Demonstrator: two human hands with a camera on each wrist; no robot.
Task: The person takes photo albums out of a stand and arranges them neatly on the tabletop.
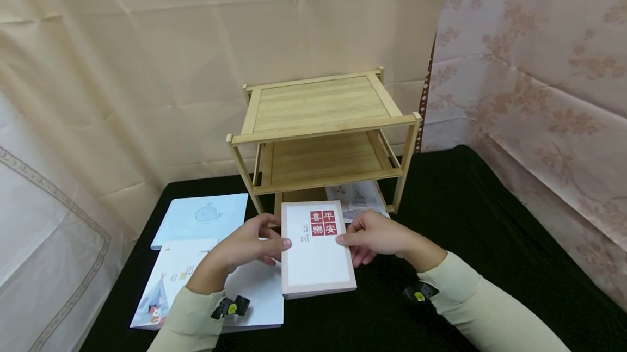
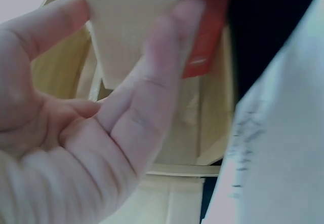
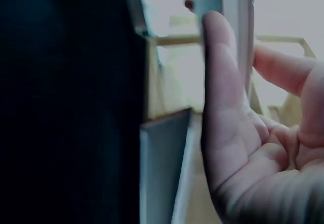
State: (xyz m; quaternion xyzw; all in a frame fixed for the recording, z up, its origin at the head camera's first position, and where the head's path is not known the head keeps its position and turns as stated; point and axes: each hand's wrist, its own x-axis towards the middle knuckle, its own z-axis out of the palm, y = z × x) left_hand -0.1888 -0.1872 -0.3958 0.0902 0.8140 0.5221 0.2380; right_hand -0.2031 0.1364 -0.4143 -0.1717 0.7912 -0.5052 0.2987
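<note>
A small white book with a pinkish border and a red block of Chinese characters is held up in front of the shelf, its cover facing up. My left hand pinches its left edge, thumb on the cover and fingers beneath. On the opposite edge, my right hand grips it the same way. The right wrist view shows the book's thin side between thumb and fingers. In the left wrist view, its pale face is blurred, with a red surface behind my fingers.
A three-tier wooden shelf stands behind the hands. Another book lies on its bottom tier, at the right. To the left on the dark cloth are a light-blue whale book and a white book with a tent drawing. Curtains hang around.
</note>
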